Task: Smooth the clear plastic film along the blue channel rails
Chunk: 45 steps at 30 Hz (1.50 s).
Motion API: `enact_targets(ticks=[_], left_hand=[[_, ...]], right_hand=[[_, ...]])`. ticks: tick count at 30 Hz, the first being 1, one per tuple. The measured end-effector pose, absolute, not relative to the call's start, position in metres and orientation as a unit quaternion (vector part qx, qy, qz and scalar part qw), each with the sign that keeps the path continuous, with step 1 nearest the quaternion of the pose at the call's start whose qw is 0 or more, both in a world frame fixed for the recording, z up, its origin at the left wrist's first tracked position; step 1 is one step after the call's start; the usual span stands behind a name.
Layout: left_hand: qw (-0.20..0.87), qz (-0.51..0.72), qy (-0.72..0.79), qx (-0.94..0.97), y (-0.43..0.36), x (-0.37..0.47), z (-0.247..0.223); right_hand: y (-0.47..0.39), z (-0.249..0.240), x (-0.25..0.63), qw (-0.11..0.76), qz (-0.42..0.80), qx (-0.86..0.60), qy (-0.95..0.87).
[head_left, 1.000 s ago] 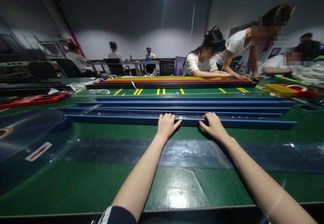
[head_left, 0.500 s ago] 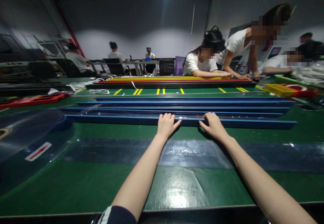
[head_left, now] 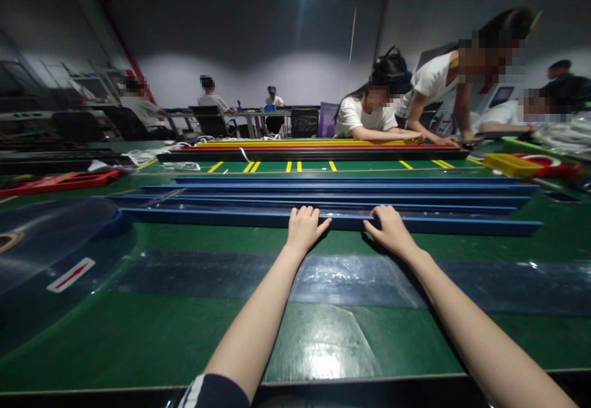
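Observation:
Several long blue channel strips lie side by side across the green table (head_left: 184, 334). My left hand (head_left: 303, 228) is on the nearest blue channel strip (head_left: 471, 226), its fingers bent over the top edge and its thumb pointing right along the near side. To the right, my right hand (head_left: 390, 226) grips the same strip in a like manner, thumb pointing left. A short stretch of the strip shows between the two thumbs. My fingertips behind the edge are partly hidden. Closer to me, a clear plastic sheet strip (head_left: 341, 279) runs flat across the table under my forearms.
A large roll of clear plastic (head_left: 50, 242) with a red-arrow label sits at the left. Beyond the blue strips lie yellow, red and black strips (head_left: 314, 152), where two co-workers lean over. A yellow tray (head_left: 512, 164) and a red tool (head_left: 69, 182) flank them.

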<state>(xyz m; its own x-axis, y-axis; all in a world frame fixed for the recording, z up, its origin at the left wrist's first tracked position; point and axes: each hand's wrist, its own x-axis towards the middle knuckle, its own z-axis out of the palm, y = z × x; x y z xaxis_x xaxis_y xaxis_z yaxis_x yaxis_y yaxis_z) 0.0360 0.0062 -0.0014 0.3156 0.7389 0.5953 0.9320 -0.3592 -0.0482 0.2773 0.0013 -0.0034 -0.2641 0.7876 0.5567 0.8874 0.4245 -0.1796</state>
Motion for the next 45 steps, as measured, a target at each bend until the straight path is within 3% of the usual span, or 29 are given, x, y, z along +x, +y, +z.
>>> enact_targets(ticks=[28, 45], left_hand=[[0.196, -0.251, -0.529, -0.786, 0.0059, 0.0362, -0.0027], [0.184, -0.281, -0.521, -0.785, 0.0055, 0.034, -0.003]], right_hand=[[0.0012, -0.0031, 0.2771, 0.295, -0.087, -0.531, -0.79], [0.0068, -0.0049, 0.2769, 0.343, -0.054, -0.551, -0.759]])
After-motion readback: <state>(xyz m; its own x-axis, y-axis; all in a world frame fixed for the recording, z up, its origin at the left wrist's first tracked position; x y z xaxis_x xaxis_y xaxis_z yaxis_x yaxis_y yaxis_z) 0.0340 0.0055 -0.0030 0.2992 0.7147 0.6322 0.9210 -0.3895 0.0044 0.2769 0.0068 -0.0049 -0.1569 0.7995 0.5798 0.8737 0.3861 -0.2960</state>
